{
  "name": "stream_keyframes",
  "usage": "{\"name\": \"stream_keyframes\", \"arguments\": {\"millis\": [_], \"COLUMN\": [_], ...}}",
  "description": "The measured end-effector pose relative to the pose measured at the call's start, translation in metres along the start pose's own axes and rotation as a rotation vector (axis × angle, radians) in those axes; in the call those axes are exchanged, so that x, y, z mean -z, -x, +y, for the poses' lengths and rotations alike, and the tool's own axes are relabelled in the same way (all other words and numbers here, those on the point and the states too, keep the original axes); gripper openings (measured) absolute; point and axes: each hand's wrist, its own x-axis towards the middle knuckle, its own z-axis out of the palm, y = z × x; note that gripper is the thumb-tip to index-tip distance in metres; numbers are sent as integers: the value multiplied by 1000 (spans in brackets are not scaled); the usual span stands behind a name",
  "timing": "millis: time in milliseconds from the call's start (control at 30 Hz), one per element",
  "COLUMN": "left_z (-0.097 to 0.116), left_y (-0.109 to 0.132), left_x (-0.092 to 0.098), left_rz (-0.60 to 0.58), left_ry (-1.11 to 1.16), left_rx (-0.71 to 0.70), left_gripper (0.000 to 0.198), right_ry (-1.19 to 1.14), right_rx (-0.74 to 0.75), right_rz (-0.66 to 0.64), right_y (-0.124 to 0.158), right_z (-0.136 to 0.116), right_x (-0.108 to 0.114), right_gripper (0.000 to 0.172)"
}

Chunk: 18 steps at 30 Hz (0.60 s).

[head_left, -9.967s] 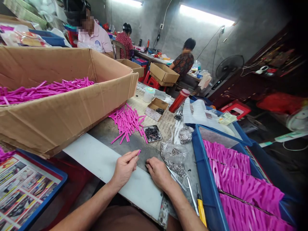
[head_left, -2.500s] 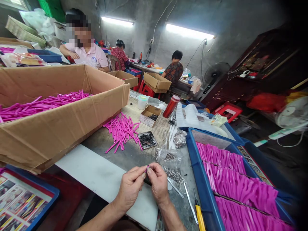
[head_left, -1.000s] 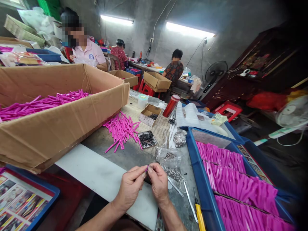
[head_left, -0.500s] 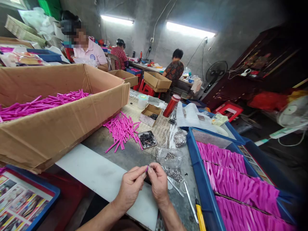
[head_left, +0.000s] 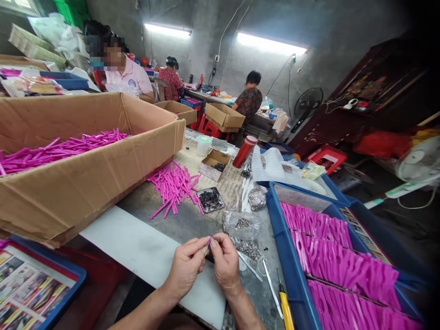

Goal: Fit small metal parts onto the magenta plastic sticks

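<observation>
Above the near edge of the table, my left hand point(head_left: 186, 265) and my right hand point(head_left: 226, 259) meet fingertip to fingertip. Both pinch a small magenta plastic piece point(head_left: 210, 240), of which only a sliver shows between the fingers. Beyond them lies a loose pile of slim magenta plastic sticks point(head_left: 174, 187). Beside that pile is a small tray of tiny black parts point(head_left: 210, 200). Clear bags of small silvery metal parts point(head_left: 244, 229) lie just past my right hand. White-handled tools point(head_left: 272, 286) and a yellow-handled screwdriver-like tool point(head_left: 286, 306) rest to its right.
A big cardboard box point(head_left: 103, 169) of magenta sticks stands at the left. On the right, a blue crate point(head_left: 292, 279) holds rows of magenta pieces. A red flask point(head_left: 244, 151) and a small carton point(head_left: 213, 166) stand further back. Several people sit working behind.
My hands stay in nearly the same place, still pinching the magenta piece. A little more of it shows between the fingertips. The seated person at the left has shifted slightly.
</observation>
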Motion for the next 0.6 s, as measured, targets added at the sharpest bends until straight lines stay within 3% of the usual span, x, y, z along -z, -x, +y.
{"name": "stream_keyframes", "arguments": {"millis": [200,333,433,600], "left_z": [-1,-2,-1,2], "left_y": [1,0,0,1], "left_x": [2,1,0,1], "left_rz": [1,-1,7,12], "left_ry": [-84,-10,8,-99], "left_rx": [-107,-17,25,-115], "left_gripper": [24,25,26,23], "right_ry": [-136,32,64,7], "right_rx": [-62,37,30,16], "right_rz": [-37,15,16,-15], "right_y": [0,0,1,0], "right_z": [-3,-2,-1,-2], "right_x": [-1,0,0,0], "right_gripper": [19,15,16,17]}}
